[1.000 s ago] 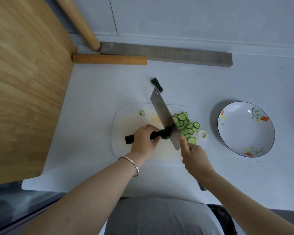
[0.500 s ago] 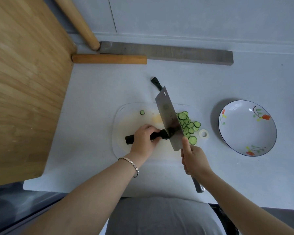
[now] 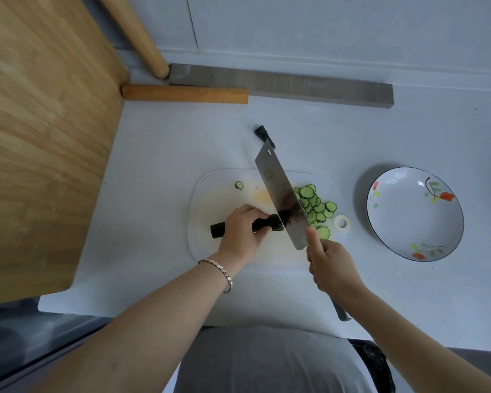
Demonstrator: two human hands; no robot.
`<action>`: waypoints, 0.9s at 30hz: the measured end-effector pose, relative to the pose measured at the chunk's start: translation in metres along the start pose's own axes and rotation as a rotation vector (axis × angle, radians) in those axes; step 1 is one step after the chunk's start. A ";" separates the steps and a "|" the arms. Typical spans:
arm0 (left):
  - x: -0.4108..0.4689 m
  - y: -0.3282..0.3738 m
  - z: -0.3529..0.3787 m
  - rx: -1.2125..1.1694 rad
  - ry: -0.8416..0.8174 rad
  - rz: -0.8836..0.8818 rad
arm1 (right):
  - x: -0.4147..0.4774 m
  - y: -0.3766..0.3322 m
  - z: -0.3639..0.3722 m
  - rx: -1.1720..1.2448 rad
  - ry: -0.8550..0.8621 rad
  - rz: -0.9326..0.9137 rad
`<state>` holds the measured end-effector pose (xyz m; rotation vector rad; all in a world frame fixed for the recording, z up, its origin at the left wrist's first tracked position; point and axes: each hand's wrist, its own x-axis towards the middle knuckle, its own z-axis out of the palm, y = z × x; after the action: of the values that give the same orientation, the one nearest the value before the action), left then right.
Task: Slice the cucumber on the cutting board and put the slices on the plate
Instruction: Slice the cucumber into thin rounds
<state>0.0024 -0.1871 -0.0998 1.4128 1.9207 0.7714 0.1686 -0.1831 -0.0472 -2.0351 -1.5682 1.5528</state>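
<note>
A dark green cucumber point(image 3: 217, 230) lies across the white cutting board point(image 3: 210, 188). My left hand point(image 3: 243, 229) grips its middle, fingers curled over it. My right hand point(image 3: 330, 265) grips the handle of a cleaver point(image 3: 281, 198), forefinger along the blade's side. The blade's edge sits at the cucumber's cut right end. A heap of thin slices point(image 3: 315, 208) lies right of the blade, and one stray slice point(image 3: 239, 185) lies at the board's far side. The flowered white plate point(image 3: 403, 239) stands to the right with nothing in it.
A dark cucumber end point(image 3: 262, 133) lies on the counter beyond the board. A small white ring point(image 3: 342, 222) sits between board and plate. A wooden board point(image 3: 40, 123) fills the left; wooden handles point(image 3: 184, 93) and a grey strip point(image 3: 295, 86) lie at the back.
The cleaver has rocked up and down at the cucumber's cut end, and the blade now stands a little further left. My left hand keeps its hold on the cucumber.
</note>
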 end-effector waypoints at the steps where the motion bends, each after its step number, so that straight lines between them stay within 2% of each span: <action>1: 0.000 0.000 0.000 0.002 -0.001 0.004 | 0.000 0.000 0.000 -0.001 -0.002 -0.002; 14: 0.001 0.002 -0.002 0.014 -0.030 0.001 | -0.004 -0.007 0.007 -0.117 0.014 -0.016; 19: -0.002 0.002 -0.001 0.026 -0.015 0.010 | 0.003 -0.006 0.019 -0.116 -0.003 0.043; 27: -0.001 -0.001 -0.008 0.015 -0.055 0.034 | 0.009 -0.001 0.009 0.151 -0.023 0.168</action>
<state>-0.0038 -0.1889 -0.0953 1.4647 1.8683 0.7274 0.1601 -0.1794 -0.0566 -2.1181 -1.2723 1.6998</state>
